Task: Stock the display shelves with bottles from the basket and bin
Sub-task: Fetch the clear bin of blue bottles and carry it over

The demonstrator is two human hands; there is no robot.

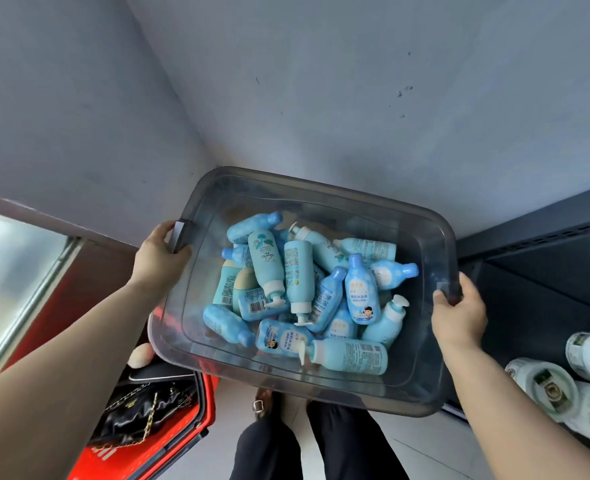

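While both arms stretch forward, left hand (162, 254) and right hand (460, 315) curl their grip round the bin (321, 388).

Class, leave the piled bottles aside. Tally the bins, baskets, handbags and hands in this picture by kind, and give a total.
grey bin: 1
red basket: 1
black handbag: 1
hands: 2, the left hand and the right hand, both gripping the grey bin
Total: 5

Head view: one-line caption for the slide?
Left hand and right hand grip the grey bin of jumbled blue bottles near a red basket, beside dark shelves.
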